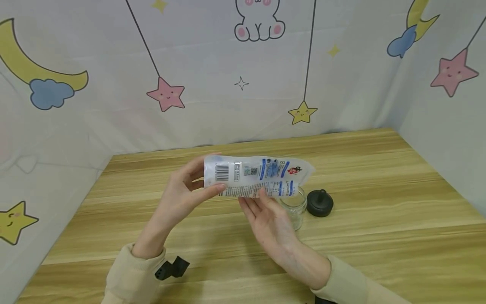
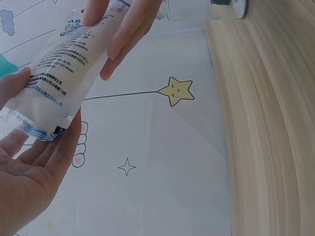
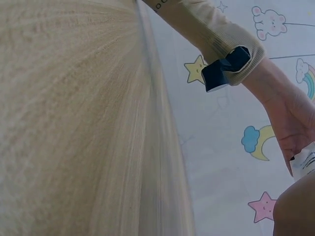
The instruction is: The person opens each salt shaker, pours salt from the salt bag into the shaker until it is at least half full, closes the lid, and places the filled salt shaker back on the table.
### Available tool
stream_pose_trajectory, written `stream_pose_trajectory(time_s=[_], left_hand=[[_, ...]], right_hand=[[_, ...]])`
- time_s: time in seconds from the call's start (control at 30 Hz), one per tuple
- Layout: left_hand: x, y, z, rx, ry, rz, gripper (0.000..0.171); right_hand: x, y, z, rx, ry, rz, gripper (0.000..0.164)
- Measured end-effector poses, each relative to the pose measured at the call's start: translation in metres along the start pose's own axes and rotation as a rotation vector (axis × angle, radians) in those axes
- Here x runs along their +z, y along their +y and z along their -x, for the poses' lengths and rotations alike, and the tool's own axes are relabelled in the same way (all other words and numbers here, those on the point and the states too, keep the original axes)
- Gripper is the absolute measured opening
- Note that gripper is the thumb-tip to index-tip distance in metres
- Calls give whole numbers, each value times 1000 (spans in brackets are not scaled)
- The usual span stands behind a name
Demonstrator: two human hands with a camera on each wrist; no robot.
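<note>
A white plastic packet (image 1: pixel 252 169) with a barcode and blue printing is held up level above the table. My left hand (image 1: pixel 176 200) grips its left end, thumb on the printed face and fingers behind. Under its middle, my right hand (image 1: pixel 275 230) holds the lower edge, thumb in front and fingers below. The left wrist view shows the packet (image 2: pixel 59 73) plump and slanted between both hands. Only a corner of the packet (image 3: pixel 306 160) appears in the right wrist view. Behind the right hand stands an open glass jar (image 1: pixel 298 216), partly hidden by hand and packet.
A round black lid (image 1: pixel 320 203) with a knob lies on the wooden table (image 1: pixel 379 202), right beside the jar. White cloth walls (image 1: pixel 212 105) with printed stars and moons border the table's back and sides. A black device (image 1: pixel 172 268) sits at the left cuff.
</note>
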State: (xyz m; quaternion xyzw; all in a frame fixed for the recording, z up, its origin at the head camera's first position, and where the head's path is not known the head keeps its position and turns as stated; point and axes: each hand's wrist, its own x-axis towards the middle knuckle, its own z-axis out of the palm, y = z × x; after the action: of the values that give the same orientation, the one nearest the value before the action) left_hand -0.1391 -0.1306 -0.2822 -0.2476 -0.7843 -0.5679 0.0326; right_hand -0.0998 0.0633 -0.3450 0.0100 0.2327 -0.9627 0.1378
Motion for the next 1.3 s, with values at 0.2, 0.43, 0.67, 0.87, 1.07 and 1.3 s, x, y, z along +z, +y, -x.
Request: stream_pose_trajectory(time_s=[0.2, 0.43, 0.67, 0.87, 1.07, 1.3], left_hand=[[0, 1, 1, 1, 24, -27, 56], [1, 2, 1, -7, 57, -32, 53], [3, 3, -1, -19, 80, -28, 51], [3, 2, -2, -32, 86, 15, 51], [3, 2, -2, -29, 90, 29, 51], [3, 3, -4, -15, 63, 33, 52]], right_hand=[[1, 0, -1, 6, -13, 10, 34], [2, 0, -2, 3, -20, 31, 33], [3, 0, -2, 0, -3, 30, 30], [2, 0, -2, -8, -24, -3, 30], [0, 2, -1, -16, -17, -23, 35], [-1, 0, -1, -21, -10, -13, 35]])
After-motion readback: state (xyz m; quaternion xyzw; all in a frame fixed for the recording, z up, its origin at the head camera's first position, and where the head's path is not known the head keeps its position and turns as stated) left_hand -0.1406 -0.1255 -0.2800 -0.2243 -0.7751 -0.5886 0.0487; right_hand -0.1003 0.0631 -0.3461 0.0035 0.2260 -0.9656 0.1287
